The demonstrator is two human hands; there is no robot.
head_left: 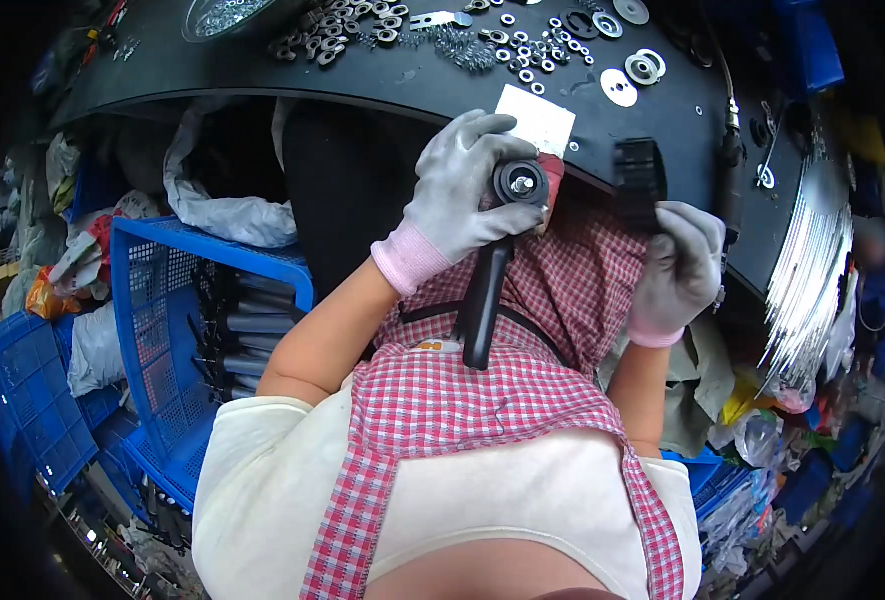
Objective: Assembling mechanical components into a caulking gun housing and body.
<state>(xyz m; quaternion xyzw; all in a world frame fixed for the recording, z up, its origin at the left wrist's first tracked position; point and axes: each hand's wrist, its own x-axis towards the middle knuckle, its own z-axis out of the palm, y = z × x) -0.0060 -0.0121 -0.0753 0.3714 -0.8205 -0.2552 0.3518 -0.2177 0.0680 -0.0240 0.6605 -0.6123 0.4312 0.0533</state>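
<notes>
At a cluttered black workbench (663, 120), a seated person in a red-checked apron works over the lap, both hands in grey knit gloves with pink cuffs. The left hand (458, 195) is closed around the round head of a long black handled tool (485, 300), fingers curled over the top so that the circular black hub with its silver centre nut (522, 184) faces up; the handle hangs down toward the apron. The right hand (678, 265) is clamped shut on a black ribbed block-shaped part (640, 180), held upright just beside the bench edge and a little apart from the hub.

Judging from the pose, the two pieces are being brought together. Doing it well would seem to call for keeping the hub level and steady in the left grip, lining the ribbed part squarely over the nut, and keeping gloved fingertips out from between the mating faces.

Counted: one handled tool, one ribbed part, two gloved hands. On the bench lie one white card (535, 118), a scatter of small silver washers and nuts (533, 55) too many and too small to number, and at least three larger flat discs (620, 87). A blue plastic mesh crate (163, 330) holding dark cylinders stands at the person's left; a fan of thin silver rods (808, 270) lies at the right.
</notes>
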